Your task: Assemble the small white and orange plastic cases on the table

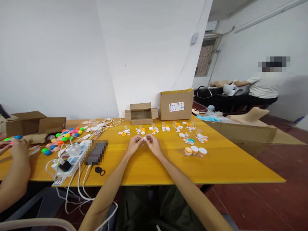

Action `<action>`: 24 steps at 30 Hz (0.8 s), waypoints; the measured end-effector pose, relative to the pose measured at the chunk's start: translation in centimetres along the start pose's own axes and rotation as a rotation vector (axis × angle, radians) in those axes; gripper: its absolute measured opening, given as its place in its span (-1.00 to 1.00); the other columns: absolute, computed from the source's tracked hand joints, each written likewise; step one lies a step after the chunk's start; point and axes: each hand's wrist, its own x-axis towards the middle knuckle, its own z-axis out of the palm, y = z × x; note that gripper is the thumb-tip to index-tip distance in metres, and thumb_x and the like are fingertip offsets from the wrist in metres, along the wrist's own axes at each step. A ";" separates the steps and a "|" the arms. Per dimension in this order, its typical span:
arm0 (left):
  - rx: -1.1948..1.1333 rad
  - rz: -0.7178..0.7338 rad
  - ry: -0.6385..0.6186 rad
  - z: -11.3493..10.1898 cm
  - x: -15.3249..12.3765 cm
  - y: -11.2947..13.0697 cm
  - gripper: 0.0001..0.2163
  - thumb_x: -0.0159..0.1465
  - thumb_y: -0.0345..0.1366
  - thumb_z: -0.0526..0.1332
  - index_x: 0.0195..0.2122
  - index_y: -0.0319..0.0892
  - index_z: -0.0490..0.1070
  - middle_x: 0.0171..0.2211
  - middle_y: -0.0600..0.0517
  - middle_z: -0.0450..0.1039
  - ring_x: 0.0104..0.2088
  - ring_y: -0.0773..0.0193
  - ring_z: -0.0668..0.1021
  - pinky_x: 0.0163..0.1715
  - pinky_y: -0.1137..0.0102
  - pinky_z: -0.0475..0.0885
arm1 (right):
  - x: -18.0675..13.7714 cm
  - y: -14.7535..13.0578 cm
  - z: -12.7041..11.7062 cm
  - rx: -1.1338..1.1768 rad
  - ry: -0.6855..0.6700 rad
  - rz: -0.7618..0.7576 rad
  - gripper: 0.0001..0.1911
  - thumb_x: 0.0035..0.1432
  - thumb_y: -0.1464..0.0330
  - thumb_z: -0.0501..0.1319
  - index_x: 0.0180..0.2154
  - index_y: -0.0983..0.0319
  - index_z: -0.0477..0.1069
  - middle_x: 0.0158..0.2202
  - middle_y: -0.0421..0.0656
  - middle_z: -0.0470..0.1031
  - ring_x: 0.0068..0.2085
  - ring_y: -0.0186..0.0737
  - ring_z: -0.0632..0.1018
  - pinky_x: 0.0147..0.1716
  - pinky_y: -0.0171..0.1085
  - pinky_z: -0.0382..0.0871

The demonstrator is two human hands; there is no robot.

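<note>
While the left hand [133, 145] and the right hand [154, 144] pinch it between closed fingertips, a small white piece [144, 138] hangs just above the smooth yellow tabletop [216, 166], near round orange-and-white caps [194, 149].

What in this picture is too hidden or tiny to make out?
Head view:
- White piece: tiny, mostly covered by the left hand and right hand.
- Box label: too small to read.
- Dark item beside the power strip: blurred.
- Another person's arm: cut by the left edge.
</note>
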 end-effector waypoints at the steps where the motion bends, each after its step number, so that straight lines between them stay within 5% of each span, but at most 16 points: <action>1: 0.002 0.002 0.000 0.0 0.0 0.0 -0.71 0.10 -0.06 0.40 -0.42 -0.17 0.44 -0.54 0.08 0.50 -0.49 0.29 0.55 -0.42 0.40 0.47 | 0.0 -0.1 0.0 -0.003 0.007 -0.001 -0.86 0.06 0.21 0.20 -0.36 0.12 0.38 -0.43 -0.19 0.54 -0.38 -0.17 0.55 -0.41 -0.26 0.42; 24: 0.046 0.044 0.034 0.2 0.3 -1.2 -0.93 0.09 -0.41 0.29 -0.39 -0.18 0.44 -0.44 0.07 0.54 -0.42 0.31 0.55 -0.36 0.43 0.46 | -0.4 -0.4 0.0 -0.104 -0.035 -0.084 -0.91 0.10 0.26 0.22 -0.41 0.11 0.46 -0.38 -0.19 0.51 -0.30 -0.15 0.51 -0.31 -0.24 0.41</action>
